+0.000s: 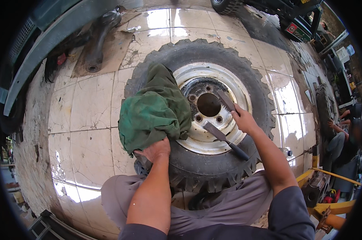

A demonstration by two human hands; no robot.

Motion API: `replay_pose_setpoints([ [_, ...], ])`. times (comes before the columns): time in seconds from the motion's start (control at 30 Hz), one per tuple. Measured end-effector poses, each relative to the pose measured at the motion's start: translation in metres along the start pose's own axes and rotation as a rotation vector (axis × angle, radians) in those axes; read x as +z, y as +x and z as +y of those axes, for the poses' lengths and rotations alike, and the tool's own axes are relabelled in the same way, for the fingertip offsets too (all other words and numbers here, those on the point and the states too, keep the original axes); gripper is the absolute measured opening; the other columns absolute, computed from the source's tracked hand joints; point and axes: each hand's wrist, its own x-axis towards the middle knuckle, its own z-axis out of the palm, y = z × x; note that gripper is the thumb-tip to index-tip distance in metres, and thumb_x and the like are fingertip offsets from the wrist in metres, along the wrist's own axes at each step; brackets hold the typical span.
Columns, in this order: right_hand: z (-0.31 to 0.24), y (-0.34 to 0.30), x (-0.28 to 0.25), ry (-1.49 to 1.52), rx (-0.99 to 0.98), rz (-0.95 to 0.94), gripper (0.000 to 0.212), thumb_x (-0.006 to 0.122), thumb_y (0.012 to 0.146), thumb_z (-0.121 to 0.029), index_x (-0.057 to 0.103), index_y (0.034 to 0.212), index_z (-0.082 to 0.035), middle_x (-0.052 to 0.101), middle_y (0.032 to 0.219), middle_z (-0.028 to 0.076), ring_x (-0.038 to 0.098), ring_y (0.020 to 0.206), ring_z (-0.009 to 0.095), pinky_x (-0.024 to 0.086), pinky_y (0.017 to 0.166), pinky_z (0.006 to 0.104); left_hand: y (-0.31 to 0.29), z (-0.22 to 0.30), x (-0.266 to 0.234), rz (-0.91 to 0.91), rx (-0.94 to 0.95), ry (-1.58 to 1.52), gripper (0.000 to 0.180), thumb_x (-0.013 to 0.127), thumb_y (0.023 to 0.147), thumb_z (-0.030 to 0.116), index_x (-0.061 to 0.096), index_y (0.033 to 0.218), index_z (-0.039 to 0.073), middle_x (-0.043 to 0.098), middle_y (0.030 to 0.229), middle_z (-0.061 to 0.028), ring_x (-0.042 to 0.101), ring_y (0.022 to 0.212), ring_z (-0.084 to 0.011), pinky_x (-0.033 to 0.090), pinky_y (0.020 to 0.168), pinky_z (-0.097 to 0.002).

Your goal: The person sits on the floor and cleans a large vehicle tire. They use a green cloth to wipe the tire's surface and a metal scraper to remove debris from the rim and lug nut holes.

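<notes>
A knobbly off-road tyre lies flat on the floor in front of me, fitted on a worn white steel wheel rim. My right hand grips a wire brush, its bristles close to the hub hole. Just below it, a flat scraper with a dark handle rests across the rim and the tyre, untouched. A crumpled green cloth covers the left part of the wheel. My left hand holds the cloth's near edge, its fingers partly hidden by the folds.
A vehicle's grey body part curves along the far left. A rusty metal arm lies on cardboard. Yellow metal frame parts stand at the lower right. Another person works beside a tyre at the right edge.
</notes>
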Motion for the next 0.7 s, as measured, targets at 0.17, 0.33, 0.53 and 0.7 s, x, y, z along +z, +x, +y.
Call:
replay_pose_setpoints([
  [0.17, 0.006, 0.011, -0.005, 0.095, 0.042, 0.163, 0.052, 0.051, 0.097, -0.035, 0.047, 0.142, -0.01, 0.063, 0.114, 0.03, 0.06, 0.11, 0.045, 0.047, 0.095, 0.0449, -0.002, 0.002, -0.004, -0.008, 0.003, 0.005, 0.074, 0.042, 0.091, 0.059, 0.029, 0.154, 0.023, 0.028, 0.16, -0.0067, 0.022, 0.148, -0.0328, 0.007, 0.115, -0.0674],
  [0.33, 0.007, 0.009, 0.027, 0.081, -0.004, 0.126, 0.053, 0.051, 0.098, -0.034, 0.043, 0.144, -0.009, 0.063, 0.112, 0.032, 0.06, 0.108, 0.048, 0.047, 0.094, 0.0454, -0.005, 0.005, -0.004, -0.035, 0.007, 0.01, 0.074, 0.042, 0.091, 0.058, 0.028, 0.154, 0.022, 0.027, 0.161, -0.0068, 0.022, 0.148, -0.0328, 0.007, 0.115, -0.0675],
  [0.53, -0.012, -0.005, -0.001, 0.304, 0.19, -0.026, 0.05, 0.052, 0.099, -0.034, 0.046, 0.143, -0.011, 0.063, 0.116, 0.03, 0.062, 0.111, 0.042, 0.048, 0.094, 0.0404, 0.001, -0.003, 0.001, 0.026, -0.004, 0.046, 0.074, 0.043, 0.091, 0.057, 0.03, 0.153, 0.02, 0.027, 0.16, -0.0082, 0.024, 0.147, -0.0336, 0.008, 0.114, -0.0676],
  [0.7, 0.039, -0.018, -0.006, 0.008, -0.071, 0.033, 0.052, 0.053, 0.097, -0.036, 0.047, 0.143, -0.013, 0.063, 0.118, 0.028, 0.061, 0.111, 0.042, 0.048, 0.095, 0.0428, -0.001, -0.005, 0.012, 0.075, 0.013, 0.021, 0.076, 0.046, 0.089, 0.057, 0.03, 0.154, 0.021, 0.029, 0.159, -0.0085, 0.023, 0.147, -0.0356, 0.008, 0.114, -0.0681],
])
